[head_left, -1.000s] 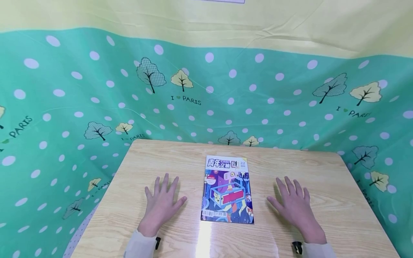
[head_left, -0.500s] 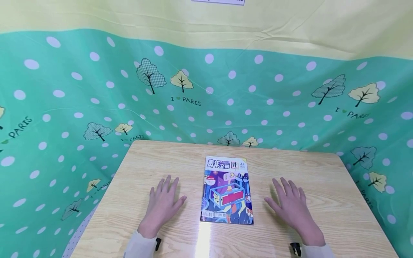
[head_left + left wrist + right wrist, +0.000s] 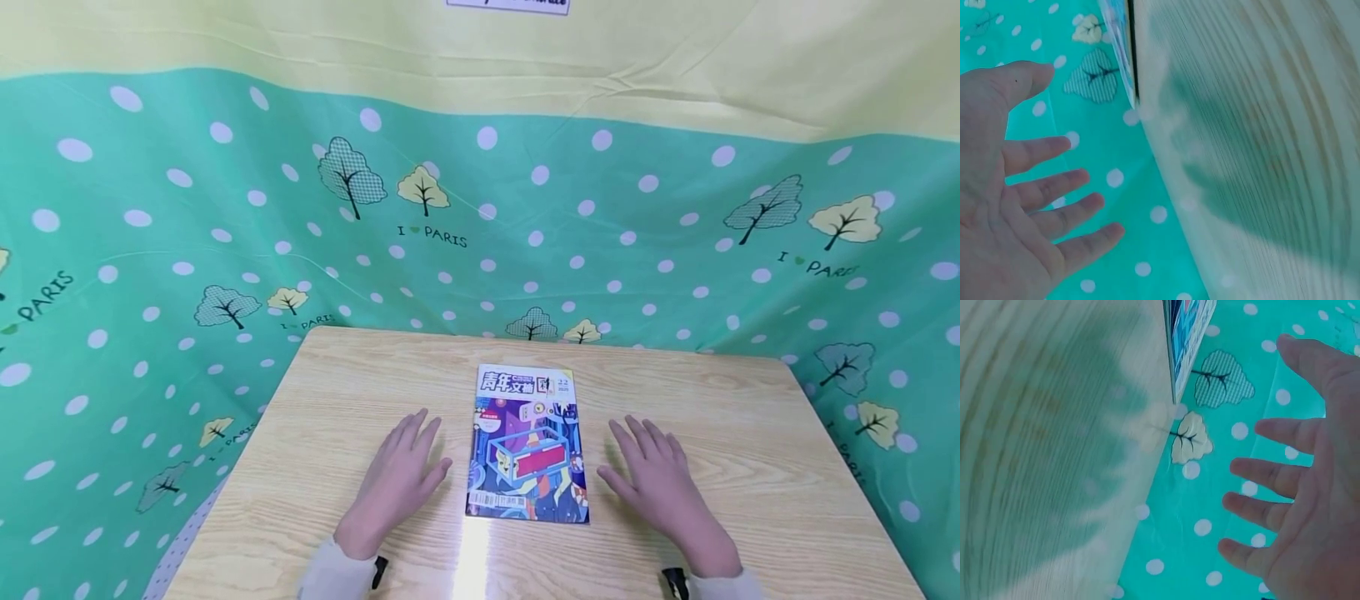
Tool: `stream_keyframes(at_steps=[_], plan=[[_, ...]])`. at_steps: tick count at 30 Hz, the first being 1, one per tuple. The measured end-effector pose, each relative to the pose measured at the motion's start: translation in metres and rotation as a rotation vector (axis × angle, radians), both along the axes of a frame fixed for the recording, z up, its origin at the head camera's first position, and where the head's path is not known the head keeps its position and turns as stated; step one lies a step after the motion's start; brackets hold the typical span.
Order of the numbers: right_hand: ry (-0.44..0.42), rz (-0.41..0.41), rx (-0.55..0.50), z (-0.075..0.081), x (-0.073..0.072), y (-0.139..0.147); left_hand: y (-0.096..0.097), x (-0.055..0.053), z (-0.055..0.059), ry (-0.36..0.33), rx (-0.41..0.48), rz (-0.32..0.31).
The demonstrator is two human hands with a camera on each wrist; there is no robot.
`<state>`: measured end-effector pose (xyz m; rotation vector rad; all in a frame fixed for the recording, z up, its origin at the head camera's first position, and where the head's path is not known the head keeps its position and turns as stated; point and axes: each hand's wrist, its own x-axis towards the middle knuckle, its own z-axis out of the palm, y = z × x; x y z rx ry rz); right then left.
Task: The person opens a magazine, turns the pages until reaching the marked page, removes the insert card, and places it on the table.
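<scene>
- Sleeves (image 3: pixel 336 573) nearest my head camera
- Left hand (image 3: pixel 396 482) and right hand (image 3: pixel 656 483), fingers straight, holding nothing, flank the magazine (image 3: pixel 528 450) without touching it, I'd say for even reach
- Magazine flat between them on the tabletop (image 3: pixel 780 454), title farthest, so probably placed to read upright
- Dotted cloth (image 3: pixel 480 187) behind, probably hung as a screen

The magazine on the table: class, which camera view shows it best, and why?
The head view: the magazine lies fully in frame, face up, nothing blocking it. Both wrist views catch only a narrow, slanted part of it, cut off at the top.
</scene>
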<state>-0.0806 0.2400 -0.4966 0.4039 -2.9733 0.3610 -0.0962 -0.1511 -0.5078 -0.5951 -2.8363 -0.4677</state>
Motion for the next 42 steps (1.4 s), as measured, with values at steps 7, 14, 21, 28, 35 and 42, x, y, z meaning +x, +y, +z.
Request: stream_keyframes(at_steps=[7,14,21,28,35,42], plan=[[0.016,0.089,0.001,-0.004,0.002,-0.014,0.02,0.002,0.001,0.007,0.028,-0.111],[-0.027,0.131,0.022,-0.01,0.007,-0.029,0.041,0.005,0.0,-0.057,0.004,-0.195],[-0.149,0.152,0.034,-0.011,0.011,-0.039,0.056,0.009,-0.004,-0.096,-0.06,-0.264],[-0.187,0.193,0.032,-0.013,0.013,-0.041,0.065,0.012,-0.009,-0.108,-0.11,-0.315],[-0.233,0.233,0.007,-0.016,0.013,-0.041,0.07,0.012,-0.013,-0.148,-0.15,-0.331],[-0.275,0.238,0.017,-0.02,0.011,-0.041,0.073,0.011,-0.016,-0.205,-0.198,-0.33]])
